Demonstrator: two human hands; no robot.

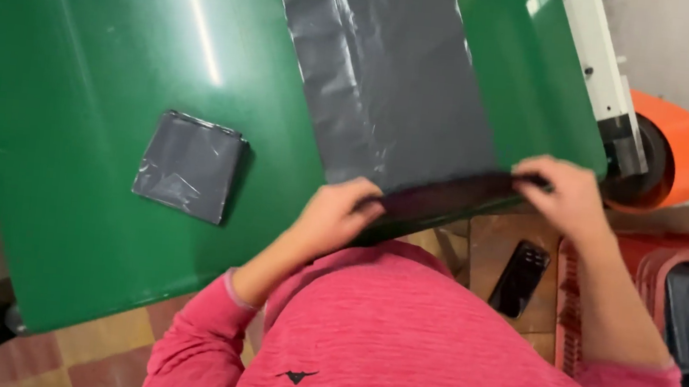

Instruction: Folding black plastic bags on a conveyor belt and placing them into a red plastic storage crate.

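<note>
A long dark grey plastic bag (391,79) lies flat on the green belt table (77,63), running from the far edge toward me. Its near end is folded up into a narrow dark strip. My left hand (333,216) pinches the left end of that strip, and my right hand (562,191) pinches its right end at the table's near edge. A folded square of the same grey plastic (191,166) lies on the belt to the left of my left hand, apart from it.
An orange roller (677,152) sits at the table's right end beside a white frame rail (601,67). A red crate (662,261) holding dark plastic stands at the right. A black phone (520,278) rests on a brown surface below the table edge.
</note>
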